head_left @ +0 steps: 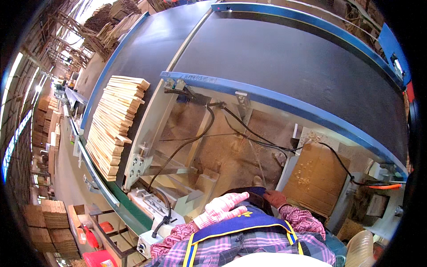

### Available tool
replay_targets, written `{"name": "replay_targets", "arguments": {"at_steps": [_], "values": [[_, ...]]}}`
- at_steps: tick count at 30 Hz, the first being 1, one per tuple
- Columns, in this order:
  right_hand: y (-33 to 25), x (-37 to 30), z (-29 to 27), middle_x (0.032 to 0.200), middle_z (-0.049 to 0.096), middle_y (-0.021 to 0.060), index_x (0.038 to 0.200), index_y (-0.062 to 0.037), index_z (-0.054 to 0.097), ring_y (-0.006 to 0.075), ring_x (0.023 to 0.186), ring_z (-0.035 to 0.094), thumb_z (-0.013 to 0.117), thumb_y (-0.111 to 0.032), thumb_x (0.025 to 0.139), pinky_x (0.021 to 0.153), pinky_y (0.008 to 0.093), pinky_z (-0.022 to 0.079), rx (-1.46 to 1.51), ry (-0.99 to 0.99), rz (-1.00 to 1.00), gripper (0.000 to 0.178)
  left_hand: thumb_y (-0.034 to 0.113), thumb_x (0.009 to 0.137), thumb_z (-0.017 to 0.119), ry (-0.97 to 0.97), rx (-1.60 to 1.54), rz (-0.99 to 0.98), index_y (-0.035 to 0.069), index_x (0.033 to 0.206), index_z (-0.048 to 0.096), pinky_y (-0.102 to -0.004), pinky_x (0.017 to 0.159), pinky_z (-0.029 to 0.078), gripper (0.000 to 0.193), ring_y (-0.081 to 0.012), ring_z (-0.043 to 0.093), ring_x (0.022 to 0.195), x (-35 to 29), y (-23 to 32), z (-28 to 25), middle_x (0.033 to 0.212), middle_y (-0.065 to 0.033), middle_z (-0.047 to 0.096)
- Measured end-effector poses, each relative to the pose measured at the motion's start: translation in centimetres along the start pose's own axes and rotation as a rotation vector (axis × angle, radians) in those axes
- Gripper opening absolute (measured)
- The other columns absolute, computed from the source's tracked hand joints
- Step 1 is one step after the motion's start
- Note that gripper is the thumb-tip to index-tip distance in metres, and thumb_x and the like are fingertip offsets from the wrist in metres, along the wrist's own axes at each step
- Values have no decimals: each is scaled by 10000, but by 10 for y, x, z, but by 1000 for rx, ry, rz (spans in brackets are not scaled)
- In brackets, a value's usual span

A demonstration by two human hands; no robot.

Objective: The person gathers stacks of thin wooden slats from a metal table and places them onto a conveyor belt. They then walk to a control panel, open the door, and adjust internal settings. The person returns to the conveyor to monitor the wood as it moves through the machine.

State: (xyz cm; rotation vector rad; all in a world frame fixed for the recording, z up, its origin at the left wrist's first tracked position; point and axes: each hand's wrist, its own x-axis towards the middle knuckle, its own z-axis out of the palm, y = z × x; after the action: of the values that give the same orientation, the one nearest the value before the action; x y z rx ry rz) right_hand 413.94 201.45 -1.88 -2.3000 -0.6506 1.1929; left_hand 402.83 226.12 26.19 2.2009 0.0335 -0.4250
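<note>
My left hand [222, 209], in a pink-and-white glove, is held in front of the blue apron [251, 219] at my waist. Its fingers are stretched out and a little apart, with nothing in them. Lower on the apron's other side, my right hand [275, 199] is close to the apron's dark front edge. Its fingers are partly hidden, so whether they grip anything does not show. Pink patterned sleeves cover both forearms. To the left, a row of pale wooden strips [116, 120] lies side by side on a dark conveyor belt, out of reach of both hands.
A wide dark belt [284, 58] with a blue rail [267, 95] curves across ahead. Black cables [202, 133] hang below it. A control box [155, 213] stands at left, a cardboard sheet [318, 178] at right. Wood stacks [53, 222] and a red container [98, 258] are at lower left.
</note>
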Motion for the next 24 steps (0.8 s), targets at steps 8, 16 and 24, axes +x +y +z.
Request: {"name": "replay_targets", "arguments": {"at_steps": [8,16,24], "values": [[-103,85,-51,1082,690,196,1107,-135,691,413,993,649,452,-423,958,860,505,514,-122,-43,-346,403,403,975,606,174,64,-84,113,1446,488,-376,1057,443,566,-313,559,1242,17,-36,-52,1340,-180,579],[-287,189,-95,1123,690,162,1235,-143,662,375,1001,663,528,-429,952,849,437,530,-134,-114,-722,425,495,954,561,552,16,-271,85,1396,537,-401,1058,433,603,-318,559,1246,-8,-78,-104,1321,-176,603],[-656,173,-196,1079,647,171,1385,-128,535,359,938,652,655,-227,885,825,433,543,143,281,-1501,524,443,940,620,756,-427,-345,105,1421,503,-390,1051,441,599,-322,554,1242,22,-123,-106,1343,-163,581]]}}
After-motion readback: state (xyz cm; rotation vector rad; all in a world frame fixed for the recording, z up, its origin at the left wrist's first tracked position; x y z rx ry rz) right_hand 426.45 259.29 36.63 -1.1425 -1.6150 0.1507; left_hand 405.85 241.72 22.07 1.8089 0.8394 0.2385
